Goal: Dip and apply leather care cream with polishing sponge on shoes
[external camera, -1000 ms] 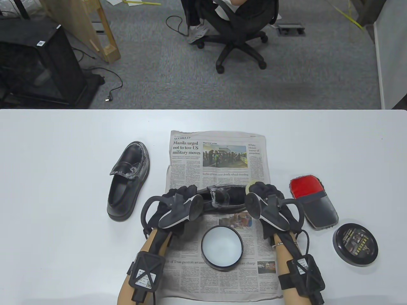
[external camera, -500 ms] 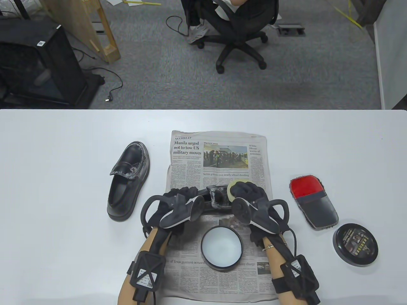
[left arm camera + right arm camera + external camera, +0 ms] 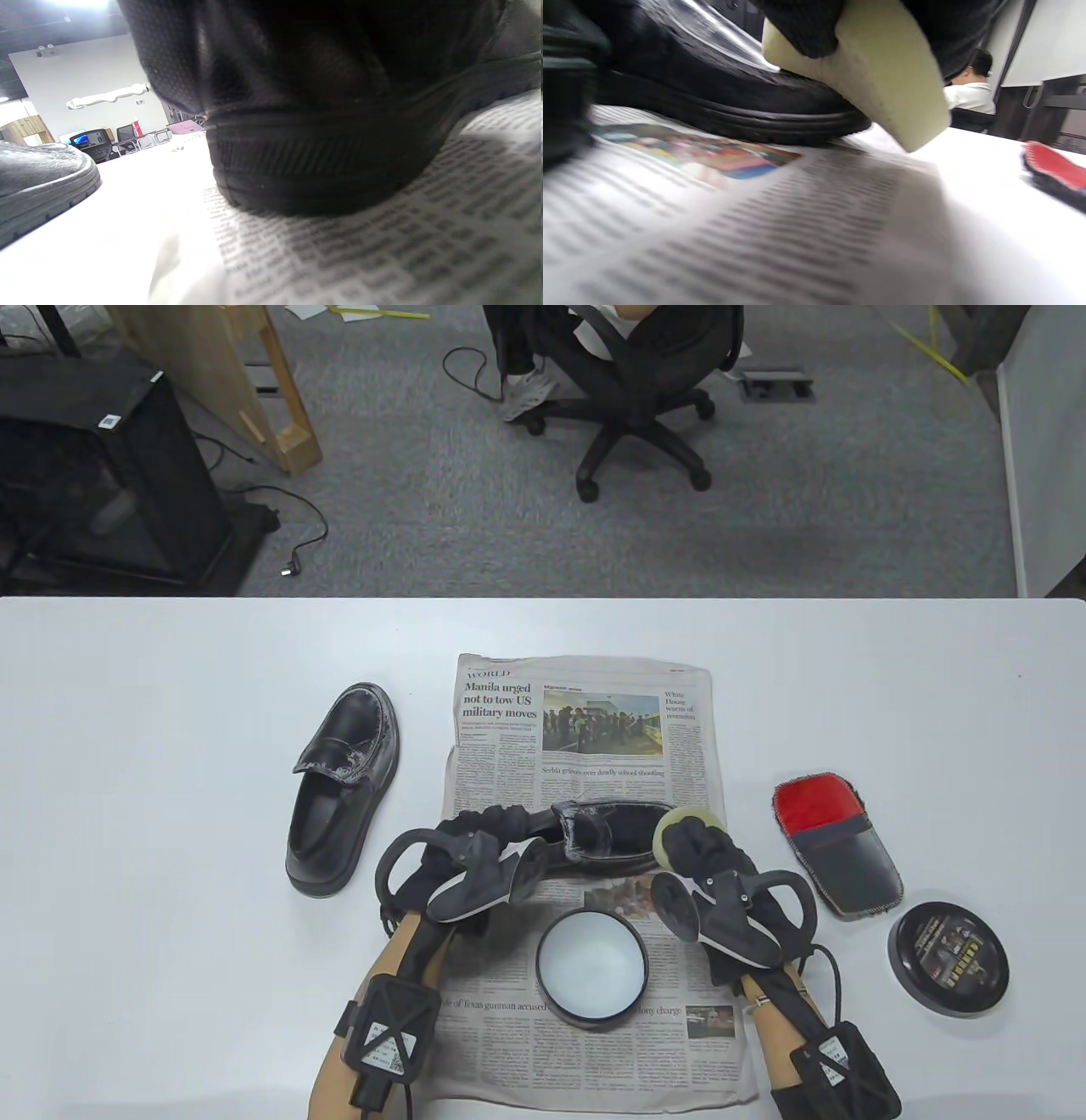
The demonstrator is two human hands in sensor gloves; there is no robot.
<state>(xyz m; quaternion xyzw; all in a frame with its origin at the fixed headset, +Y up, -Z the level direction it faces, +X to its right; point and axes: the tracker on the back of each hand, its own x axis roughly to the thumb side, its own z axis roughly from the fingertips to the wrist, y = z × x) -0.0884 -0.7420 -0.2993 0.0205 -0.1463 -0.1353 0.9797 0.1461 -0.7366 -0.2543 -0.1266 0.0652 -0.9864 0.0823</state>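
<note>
Nearest me, at 6 o'clock on the newspaper [image 3: 585, 729], sits the open tin of cream [image 3: 591, 958]. Just past it, my left hand [image 3: 475, 848] at 9 o'clock grips the heel end of the black shoe [image 3: 611, 836] lying across the paper. My right hand [image 3: 704, 857] at 3 o'clock is clamped on the pale sponge [image 3: 676, 827], pressing it against the shoe's toe. At 4 o'clock the tin's lid [image 3: 948, 957] lies on the table [image 3: 170, 729], with a red and grey mitt [image 3: 836, 844] just beyond it. Further out at 10 o'clock stands the second shoe [image 3: 344, 789], beside the paper.
</note>
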